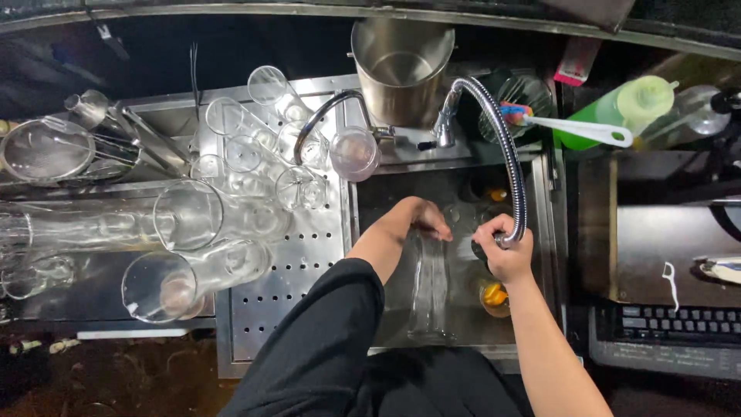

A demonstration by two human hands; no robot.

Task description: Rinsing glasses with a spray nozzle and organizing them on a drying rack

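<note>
Head view, left hand (pixel 421 220) on tall glass (pixel 430 289), right hand (pixel 502 251) gripping hose (pixel 505 147)

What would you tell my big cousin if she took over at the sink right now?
Left hand: gripping the top of a tall clear glass standing in the sink.
Right hand: holding the end of the flexible spray hose, aimed down.
Done: many clean-looking glasses lie on the drain board to the left.
Left: this glass, plus small items in the basin, one with something orange.
</note>
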